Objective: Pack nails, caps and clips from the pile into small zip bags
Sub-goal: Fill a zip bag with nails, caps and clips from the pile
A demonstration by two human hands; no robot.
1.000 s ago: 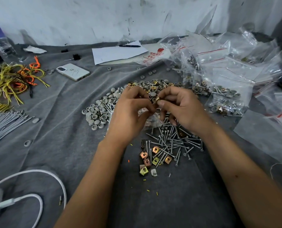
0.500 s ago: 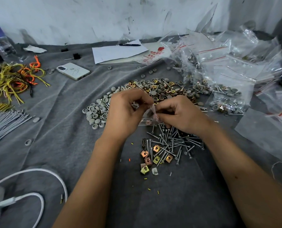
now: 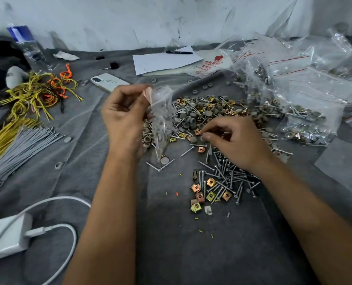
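Blurred left hand (image 3: 125,114) pinches zip bag (image 3: 160,118), contents unclear.

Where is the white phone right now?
In the head view, the white smartphone lies on the grey cloth at the far left-centre, between the yellow and orange wire tangle and the white paper sheet.

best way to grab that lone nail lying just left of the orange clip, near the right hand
Pinch the lone nail across its thin shank near the middle, coming straight down from above. It lies flat on the grey cloth, tilted, clear of the pile, so both sides of the shank are free.
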